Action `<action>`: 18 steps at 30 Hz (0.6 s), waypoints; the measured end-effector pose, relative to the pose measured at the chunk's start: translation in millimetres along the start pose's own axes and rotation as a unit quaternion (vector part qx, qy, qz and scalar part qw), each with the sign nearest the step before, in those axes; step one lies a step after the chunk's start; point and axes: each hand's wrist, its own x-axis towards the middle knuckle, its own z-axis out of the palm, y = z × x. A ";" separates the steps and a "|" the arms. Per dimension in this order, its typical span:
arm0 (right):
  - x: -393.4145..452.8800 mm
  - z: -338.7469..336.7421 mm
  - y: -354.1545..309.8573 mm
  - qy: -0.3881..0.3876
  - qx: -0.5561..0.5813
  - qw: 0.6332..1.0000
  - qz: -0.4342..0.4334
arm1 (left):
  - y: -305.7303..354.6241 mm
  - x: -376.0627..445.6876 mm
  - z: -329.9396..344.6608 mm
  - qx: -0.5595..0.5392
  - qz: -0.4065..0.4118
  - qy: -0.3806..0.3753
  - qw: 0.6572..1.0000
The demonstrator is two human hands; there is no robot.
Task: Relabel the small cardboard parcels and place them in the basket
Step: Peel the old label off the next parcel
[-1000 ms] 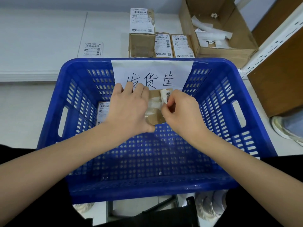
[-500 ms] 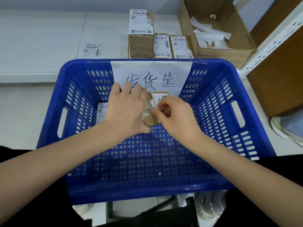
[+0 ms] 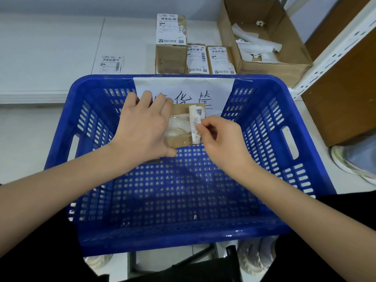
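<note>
Head view showed a large blue plastic basket with perforated walls (image 3: 264,127), and both hands worked over its far part. Behind the fingers, a white paper sign with handwritten characters (image 3: 213,88) hung on the far wall of the basket. An open brown cardboard box with white paper scraps (image 3: 274,66) stood beyond the basket, to the right of three small labelled cardboard parcels (image 3: 171,41). The left hand (image 3: 142,127) gripped a small brown cardboard parcel (image 3: 181,139), fingers curled over its far edge and thumb under its near edge. The right hand (image 3: 221,139) pinched a white printed label (image 3: 195,123), half peeled, between thumb and forefinger, just beside the left thumb.
</note>
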 end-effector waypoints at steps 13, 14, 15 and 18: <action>6.1 -7.2 0.6 0.024 0.017 0.999 0.031 | 1.1 -2.4 5.9 -0.025 -0.001 0.040 0.999; 6.2 -7.3 1.0 0.027 -0.010 1.000 0.011 | 1.8 -2.8 6.5 -0.020 0.000 0.045 0.999; 6.6 -6.6 1.9 0.028 -0.037 0.999 -0.005 | 3.2 -3.2 7.1 -0.012 0.001 0.048 0.999; 9.3 0.2 9.6 0.024 -0.132 0.989 -0.056 | 10.0 -4.3 10.5 0.022 0.007 0.022 0.999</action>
